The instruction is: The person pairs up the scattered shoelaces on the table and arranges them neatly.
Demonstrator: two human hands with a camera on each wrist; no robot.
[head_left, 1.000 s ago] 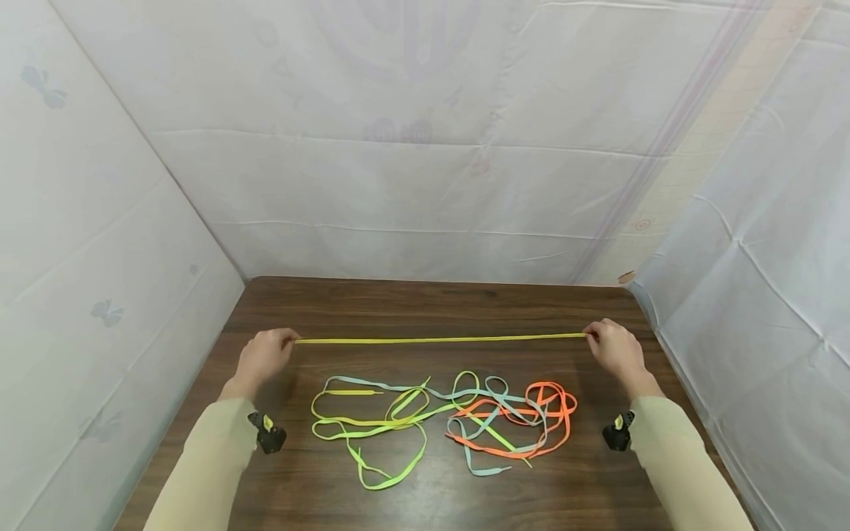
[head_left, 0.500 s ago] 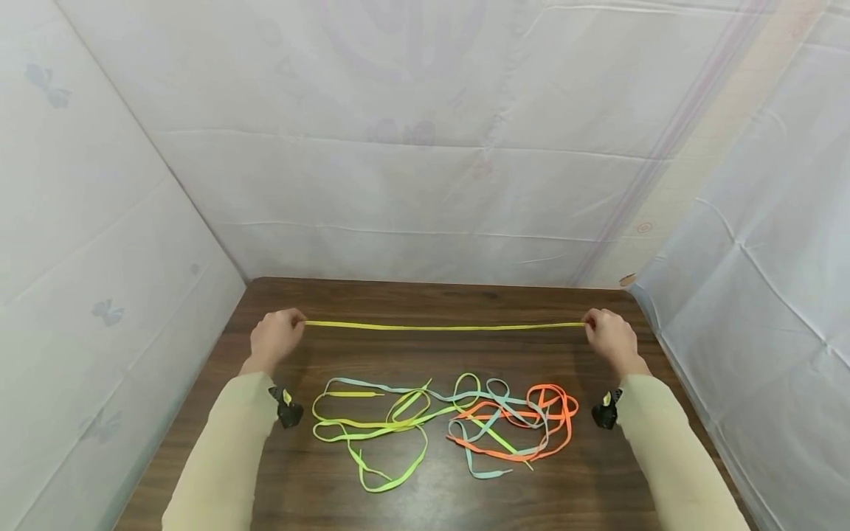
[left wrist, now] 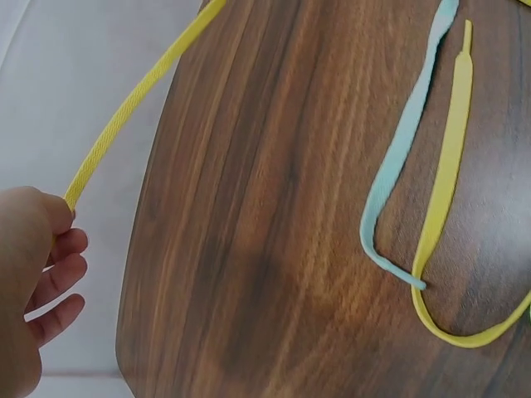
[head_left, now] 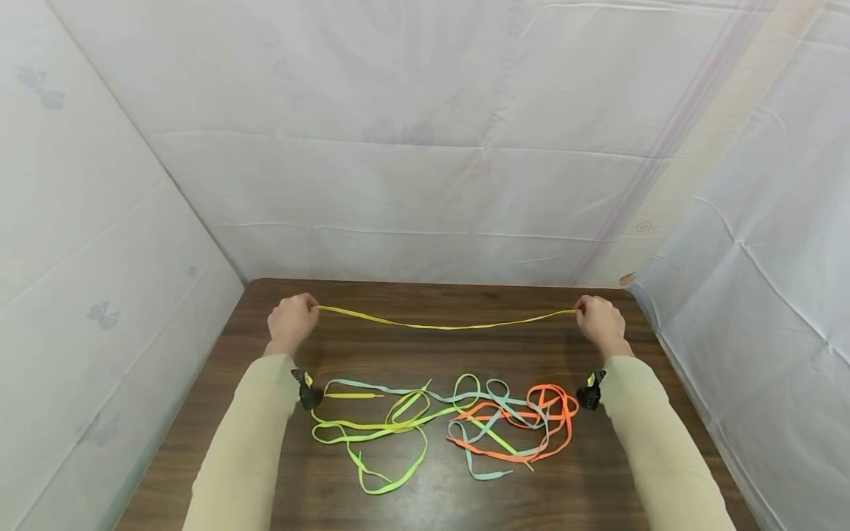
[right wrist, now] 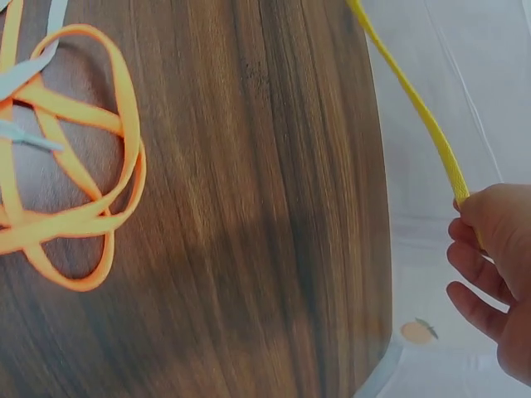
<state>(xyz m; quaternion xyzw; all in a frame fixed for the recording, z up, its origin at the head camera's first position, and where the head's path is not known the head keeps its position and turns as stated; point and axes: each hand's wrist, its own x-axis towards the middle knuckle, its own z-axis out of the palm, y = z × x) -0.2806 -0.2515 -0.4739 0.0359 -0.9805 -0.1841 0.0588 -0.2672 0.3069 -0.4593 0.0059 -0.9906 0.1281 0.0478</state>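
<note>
A yellow shoelace [head_left: 438,327] spans between my two hands near the table's far side, sagging a little in the middle. My left hand [head_left: 292,321] pinches one end between thumb and forefinger; in the left wrist view the other fingers [left wrist: 60,278] curl loosely below it. The opposite end is pinched by my right hand [head_left: 600,321] in the same way, as the right wrist view shows with the lace [right wrist: 423,116] rising from the fingertips. Nearer to me, several other laces lie loosely tangled: yellow-green [head_left: 398,483], light blue [head_left: 488,476] and orange [head_left: 567,431].
The dark wooden table [head_left: 425,299] ends at a white patterned sheet [head_left: 425,184] behind it, with more sheeting on the left [head_left: 99,243] and right [head_left: 764,295]. Black wrist cameras sit on both sleeves.
Both hands have moved toward the table's far edge and closer together. The held yellow shoelace has gone from taut and straight to sagging. The laces on the table stay put.
</note>
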